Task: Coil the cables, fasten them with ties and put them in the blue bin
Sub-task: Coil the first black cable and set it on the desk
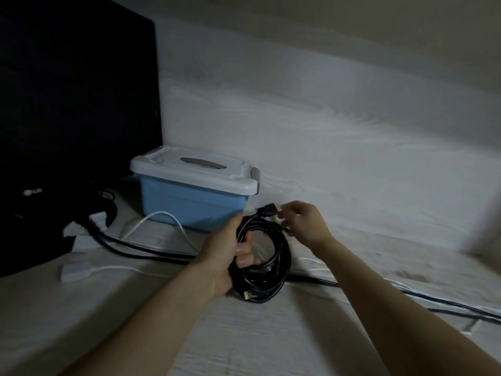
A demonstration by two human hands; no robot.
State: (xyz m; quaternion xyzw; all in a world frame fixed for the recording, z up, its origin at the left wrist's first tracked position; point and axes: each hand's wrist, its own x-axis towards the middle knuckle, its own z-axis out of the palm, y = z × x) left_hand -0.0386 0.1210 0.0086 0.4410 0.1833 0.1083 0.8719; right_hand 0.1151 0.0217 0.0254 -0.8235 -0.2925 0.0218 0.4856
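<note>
A black cable [273,256] is wound into a round coil just in front of me. My left hand [227,256] grips the coil's left side, fingers through the loop. My right hand [303,223] pinches the cable's black plug end [269,208] above the coil. A second gold-tipped plug [240,294] sticks out at the coil's bottom. The blue bin [189,202] stands behind my left hand with its white lid [189,169] shut. I see no tie.
A black LG monitor [67,118] stands at the left. Loose black cables [141,251] and white cables [162,215] with white plugs [73,271] lie on the pale sheet [352,172]. More cables [433,302] trail off to the right.
</note>
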